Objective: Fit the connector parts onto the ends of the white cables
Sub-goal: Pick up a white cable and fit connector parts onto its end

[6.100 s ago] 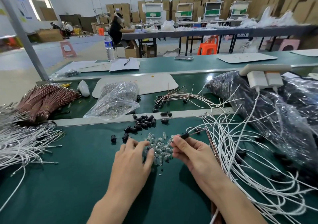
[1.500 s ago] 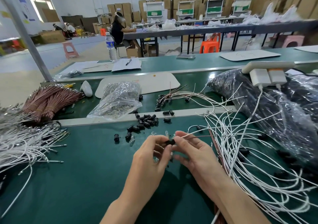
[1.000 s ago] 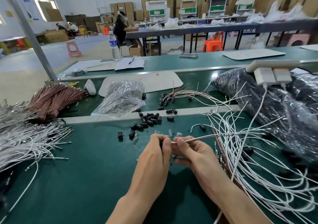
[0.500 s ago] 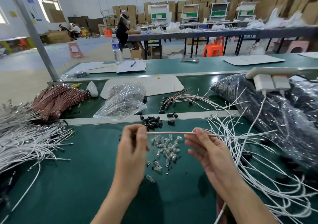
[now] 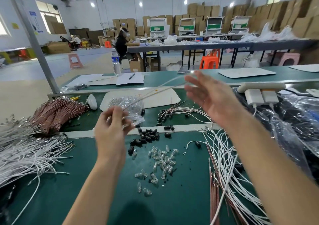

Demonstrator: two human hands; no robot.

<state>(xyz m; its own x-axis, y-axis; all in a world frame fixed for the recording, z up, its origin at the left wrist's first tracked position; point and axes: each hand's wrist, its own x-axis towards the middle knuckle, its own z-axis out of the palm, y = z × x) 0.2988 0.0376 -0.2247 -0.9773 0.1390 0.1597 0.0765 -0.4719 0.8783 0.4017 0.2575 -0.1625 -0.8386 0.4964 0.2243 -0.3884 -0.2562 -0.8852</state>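
One white cable (image 5: pixel 155 91) is up in the air above the bench, stretched on a slant from our left hand (image 5: pixel 112 128) toward our right hand (image 5: pixel 214 100). The left hand pinches the cable's near end between thumb and curled fingers. The hand is blurred, so we cannot tell whether a connector part sits on that end. The right hand is wide, its fingers straight and spread, and the far stretch of the cable passes just by its fingertips. We judge that it only guides the length, so the cable runs straight and clear of the tangle rather than dragging others along.

Below, between our forearms, the clear connector parts (image 5: pixel 162 162) lie in a loose heap on the green mat (image 5: pixel 51 199), with the black caps (image 5: pixel 148 135) just behind them. Both are within easy reach for the next fitting. The loose white cables (image 5: pixel 222 155) sprawl at the right, near the hand that would draw from them. A second heap of white cables (image 5: pixel 25 154) lies at the far left, well apart, and we take it to be where done ones go. Behind that heap rests a copper-coloured bundle (image 5: pixel 57 110), and a clear plastic bag (image 5: pixel 127 105) sits just past the left hand.
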